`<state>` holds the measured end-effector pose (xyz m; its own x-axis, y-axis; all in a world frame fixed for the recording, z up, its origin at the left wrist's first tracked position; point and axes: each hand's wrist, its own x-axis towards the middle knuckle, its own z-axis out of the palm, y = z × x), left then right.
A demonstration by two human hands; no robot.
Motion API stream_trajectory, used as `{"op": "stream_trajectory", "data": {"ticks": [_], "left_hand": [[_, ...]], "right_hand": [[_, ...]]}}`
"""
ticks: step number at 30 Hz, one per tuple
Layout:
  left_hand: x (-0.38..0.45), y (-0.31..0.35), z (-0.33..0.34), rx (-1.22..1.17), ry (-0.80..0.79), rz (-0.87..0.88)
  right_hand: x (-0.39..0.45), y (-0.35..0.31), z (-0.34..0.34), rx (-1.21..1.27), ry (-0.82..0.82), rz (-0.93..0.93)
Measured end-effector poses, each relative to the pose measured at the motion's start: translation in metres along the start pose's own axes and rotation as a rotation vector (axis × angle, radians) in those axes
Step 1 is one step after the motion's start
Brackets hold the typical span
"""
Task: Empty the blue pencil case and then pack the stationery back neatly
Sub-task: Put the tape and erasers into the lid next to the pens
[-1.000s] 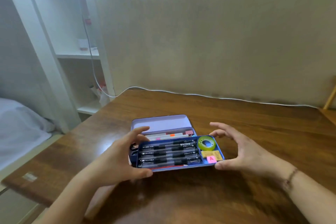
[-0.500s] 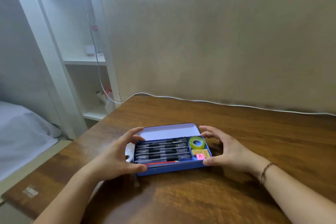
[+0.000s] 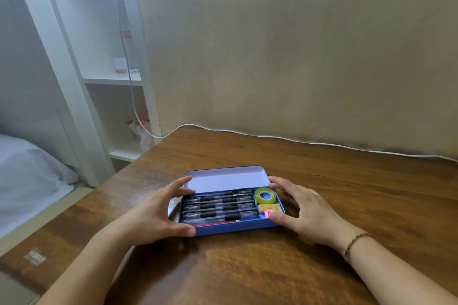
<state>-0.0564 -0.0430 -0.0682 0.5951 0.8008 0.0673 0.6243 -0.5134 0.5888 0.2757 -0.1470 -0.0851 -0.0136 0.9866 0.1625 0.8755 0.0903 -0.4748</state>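
A plain beige wall (image 3: 297,57) fills the upper right of the frame, with a white open shelving unit (image 3: 114,79) at the upper left and a white-sheeted bed (image 3: 24,176) at the left edge. A thin white cable (image 3: 309,142) runs along the back of the brown wooden table (image 3: 347,205), which takes up the lower half.

At the centre of the frame, on the table, sits the blue metal pencil case (image 3: 230,228), its pale lid (image 3: 226,179) lying open toward the wall. Inside lie a row of black-and-clear pens (image 3: 218,205), a thin red pencil (image 3: 214,223) along the near edge, a green roll of clear tape (image 3: 265,195) at the right end, and yellow and pink sticky notes (image 3: 269,209) just below the tape.

The left hand (image 3: 153,215) grips the case's left end, thumb on the near wall, fingers curled over the far rim. The right hand (image 3: 304,213) grips the right end the same way; a beaded bracelet (image 3: 355,245) circles its wrist.
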Motion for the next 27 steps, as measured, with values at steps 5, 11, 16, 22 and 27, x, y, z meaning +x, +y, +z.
{"op": "stream_trajectory", "data": {"ticks": [5, 11, 16, 22, 27], "left_hand": [[-0.002, -0.002, 0.004, -0.18, 0.072, 0.011], [0.021, 0.014, 0.017, -0.474, 0.19, -0.334], [0.017, 0.033, 0.013, -0.802, 0.392, -0.323], [-0.016, 0.034, 0.02, -0.597, 0.532, -0.146], [-0.023, 0.029, 0.041, -0.081, 0.449, 0.046]], "right_hand": [[0.004, -0.003, -0.001, 0.042, -0.023, 0.023], [0.037, -0.021, 0.002, 0.415, -0.08, 0.345], [0.028, -0.034, -0.008, 0.771, 0.064, 0.312], [-0.005, -0.02, -0.02, 0.587, 0.156, 0.095], [-0.021, -0.018, -0.004, 0.102, 0.167, -0.025]]}}
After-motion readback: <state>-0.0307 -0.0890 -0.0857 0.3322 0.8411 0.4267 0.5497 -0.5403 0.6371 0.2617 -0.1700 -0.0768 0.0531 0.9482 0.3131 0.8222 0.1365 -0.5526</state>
